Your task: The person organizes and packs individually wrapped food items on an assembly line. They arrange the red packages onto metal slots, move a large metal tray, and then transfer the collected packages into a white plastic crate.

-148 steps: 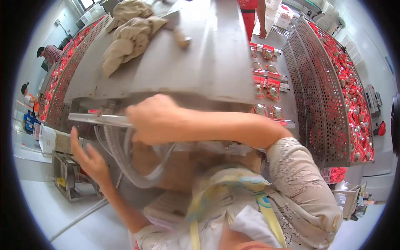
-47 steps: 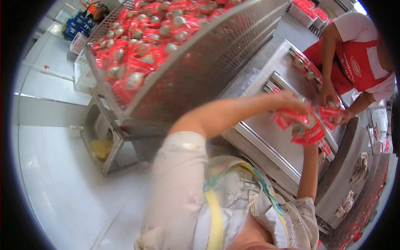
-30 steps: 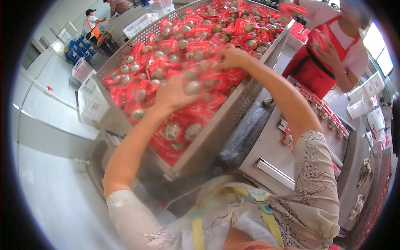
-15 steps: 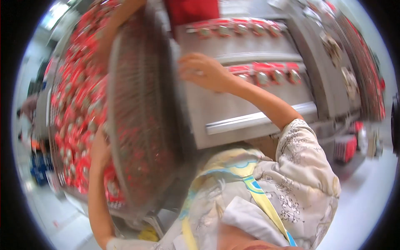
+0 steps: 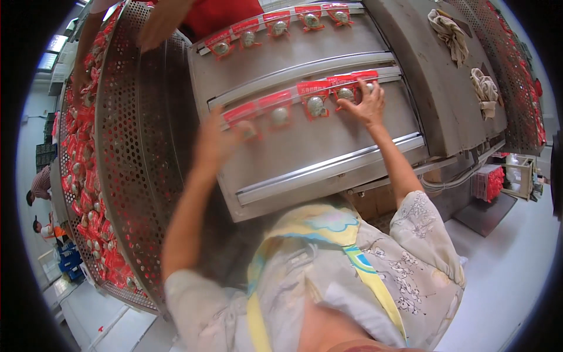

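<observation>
A row of red-topped clear pouches [image 5: 315, 104], each with a round greyish egg-like lump, lies along the nearer metal bar of a steel machine bed [image 5: 305, 144]. My right hand [image 5: 369, 107] is at the right end of this row, fingers spread and thumb apart, touching the pouches there. Its fingertips partly cover the last pouch [image 5: 368, 76]. My left hand [image 5: 218, 141], smeared by motion, is at the row's left end beside a blurred pouch [image 5: 246, 128]; whether it holds anything is hidden.
A second row of pouches [image 5: 278, 24] lies on the farther bar. To the left, a perforated metal wall [image 5: 129, 129] borders a heap of pouches [image 5: 88, 193]. Another person's arm [image 5: 164, 20] reaches in at the upper left. Crumpled cloths [image 5: 448, 35] rest on the machine's right side.
My left hand has come from the heap to the left end of the nearer row. My right hand has moved rightward along the bed to the row's right end. The view has shifted.
</observation>
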`<state>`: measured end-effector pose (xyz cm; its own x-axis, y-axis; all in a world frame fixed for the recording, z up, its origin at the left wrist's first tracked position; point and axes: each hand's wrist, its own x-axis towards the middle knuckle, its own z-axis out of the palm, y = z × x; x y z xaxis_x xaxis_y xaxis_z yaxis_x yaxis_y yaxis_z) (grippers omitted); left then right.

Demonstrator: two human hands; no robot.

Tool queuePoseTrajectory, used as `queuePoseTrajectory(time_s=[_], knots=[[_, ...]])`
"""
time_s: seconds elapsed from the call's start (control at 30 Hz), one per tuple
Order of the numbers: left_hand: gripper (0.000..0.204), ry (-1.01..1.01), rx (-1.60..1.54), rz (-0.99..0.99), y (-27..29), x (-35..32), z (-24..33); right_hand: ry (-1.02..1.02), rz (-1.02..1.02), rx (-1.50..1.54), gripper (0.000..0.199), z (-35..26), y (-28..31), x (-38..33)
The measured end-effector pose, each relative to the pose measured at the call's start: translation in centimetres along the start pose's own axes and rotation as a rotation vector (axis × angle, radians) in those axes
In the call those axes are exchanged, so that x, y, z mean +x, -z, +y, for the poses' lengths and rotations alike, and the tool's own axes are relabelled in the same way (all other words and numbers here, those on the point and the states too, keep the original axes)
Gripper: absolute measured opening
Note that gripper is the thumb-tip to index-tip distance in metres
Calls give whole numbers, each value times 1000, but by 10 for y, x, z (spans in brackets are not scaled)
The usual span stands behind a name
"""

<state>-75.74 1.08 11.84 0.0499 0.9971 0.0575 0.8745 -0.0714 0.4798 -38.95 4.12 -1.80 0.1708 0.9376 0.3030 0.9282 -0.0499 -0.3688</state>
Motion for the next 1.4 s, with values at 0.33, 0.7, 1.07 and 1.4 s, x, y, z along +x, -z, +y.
queuePoseTrajectory(time_s=[0.33,0.7,1.07,1.4], knots=[[73,244,330,478,-162,-6,38,126,23,124,63,-40,-14,-17],[40,-38,-78,399,-129,-36,-7,-349,-288,965,46,-24,10,-38],[44,522,-1455,-470,-135,-1,13,-467,-1042,1527,45,-86,-11,-23],[42,347,-1158,83,81,-21,14,36,-1094,1770,49,-244,38,29]])
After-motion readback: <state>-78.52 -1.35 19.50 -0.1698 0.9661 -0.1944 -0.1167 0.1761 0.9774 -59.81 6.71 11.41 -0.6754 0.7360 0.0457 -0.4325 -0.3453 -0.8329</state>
